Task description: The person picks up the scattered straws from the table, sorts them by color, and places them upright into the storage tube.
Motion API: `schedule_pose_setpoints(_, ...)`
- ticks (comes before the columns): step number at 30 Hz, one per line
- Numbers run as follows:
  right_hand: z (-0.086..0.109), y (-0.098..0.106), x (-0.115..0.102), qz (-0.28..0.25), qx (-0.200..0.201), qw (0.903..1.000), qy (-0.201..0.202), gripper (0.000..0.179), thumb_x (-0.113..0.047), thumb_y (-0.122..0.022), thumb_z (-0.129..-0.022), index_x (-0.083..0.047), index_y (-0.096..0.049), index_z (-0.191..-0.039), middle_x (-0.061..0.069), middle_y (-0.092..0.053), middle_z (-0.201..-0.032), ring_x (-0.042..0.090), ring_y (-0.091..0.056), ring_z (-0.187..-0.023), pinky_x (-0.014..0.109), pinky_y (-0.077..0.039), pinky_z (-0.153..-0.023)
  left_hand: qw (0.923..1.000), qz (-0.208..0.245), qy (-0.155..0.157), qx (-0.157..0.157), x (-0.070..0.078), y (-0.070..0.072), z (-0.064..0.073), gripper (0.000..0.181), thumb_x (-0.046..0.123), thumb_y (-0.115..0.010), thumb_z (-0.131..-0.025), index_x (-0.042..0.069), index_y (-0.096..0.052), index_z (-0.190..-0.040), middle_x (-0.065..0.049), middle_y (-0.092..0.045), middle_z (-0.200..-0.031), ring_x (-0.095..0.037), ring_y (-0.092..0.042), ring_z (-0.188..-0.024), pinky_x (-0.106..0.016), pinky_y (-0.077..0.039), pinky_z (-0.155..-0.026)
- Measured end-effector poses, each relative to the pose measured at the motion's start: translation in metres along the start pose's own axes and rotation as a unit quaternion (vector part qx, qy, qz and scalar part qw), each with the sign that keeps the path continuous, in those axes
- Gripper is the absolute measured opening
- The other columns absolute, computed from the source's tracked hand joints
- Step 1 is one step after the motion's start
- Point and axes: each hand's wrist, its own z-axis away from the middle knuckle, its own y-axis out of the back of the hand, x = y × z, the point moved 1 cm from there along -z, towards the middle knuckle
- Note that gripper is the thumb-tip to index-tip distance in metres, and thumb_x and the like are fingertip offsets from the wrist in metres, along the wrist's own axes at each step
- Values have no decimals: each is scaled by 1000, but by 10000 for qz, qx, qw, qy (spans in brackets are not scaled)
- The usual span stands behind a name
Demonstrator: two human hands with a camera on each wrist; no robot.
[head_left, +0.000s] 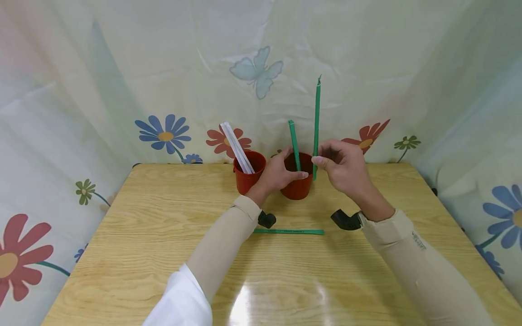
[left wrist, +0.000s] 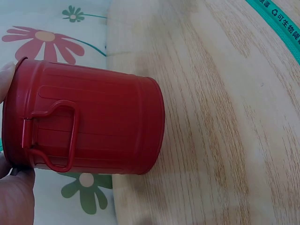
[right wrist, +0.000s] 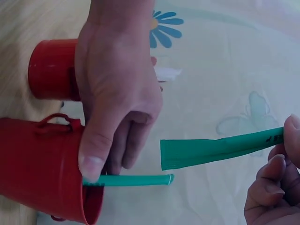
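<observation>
My right hand (head_left: 344, 170) pinches a slim green paper-wrapped stick (head_left: 316, 117) between thumb and fingertips, upright beside a small red bucket (head_left: 297, 189). The right wrist view shows the wrapper's flat end toward the bucket's mouth. My left hand (head_left: 277, 173) grips this bucket at its rim, thumb on the near side and fingers spread round the far side. Inside the bucket leans another green-wrapped stick (head_left: 294, 144), its lower end hidden. The left wrist view shows the bucket's side and wire handle (left wrist: 72, 136).
A second red bucket (head_left: 244, 184), left of my left hand, has several white-wrapped sticks (head_left: 236, 147) leaning in it. Another green-wrapped stick (head_left: 291, 231) lies on the wooden table (head_left: 163, 253) nearer me. A flowered curtain (head_left: 171, 68) hangs behind the table's far edge.
</observation>
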Motion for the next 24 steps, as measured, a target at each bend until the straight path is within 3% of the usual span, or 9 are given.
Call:
schedule_pose_setpoints(9, -21, -6, 16, 18, 264, 9993, -255, 8, -2, -70, -98, 5, -69, -95, -4, -58, -79, 11, -53, -71, 18, -45, -65, 10000, 9, -61, 40, -1, 1, -1, 89, 31, -84, -89, 19, -35, -162, -1, -51, -160, -24, -48, -147, -45, -43, -122)
schedule_pose_setpoints(15, -28, -13, 37, 78, 251, 9986, -467, 9, -3, -70, -98, 5, -69, -95, 2, -60, -81, 11, -53, -72, 17, -46, -65, 9999, 24, -99, -4, 0, 1, -1, 83, 30, -84, -90, 17, -39, -159, -5, -55, -156, -28, -52, -141, -49, -47, -118)
schedule_pose_setpoints(19, -31, -19, 52, 337, 129, 9977, -579, 10, -5, -71, -98, 4, -68, -95, 12, -62, -82, 15, -54, -72, 17, -46, -65, 9999, 62, -101, -10, -1, 1, -1, 79, 30, -84, -90, 17, -43, -155, -7, -57, -153, -30, -54, -138, -48, -49, -115)
schedule_pose_setpoints(24, -29, -27, 68, 750, 26, 9942, -764, 9, -7, -71, -98, 2, -69, -97, 14, -65, -85, 18, -55, -75, 17, -46, -64, 9997, 18, -245, -8, -1, 1, -2, 67, 26, -84, -90, 16, -49, -146, -9, -60, -148, -32, -55, -135, -47, -51, -113)
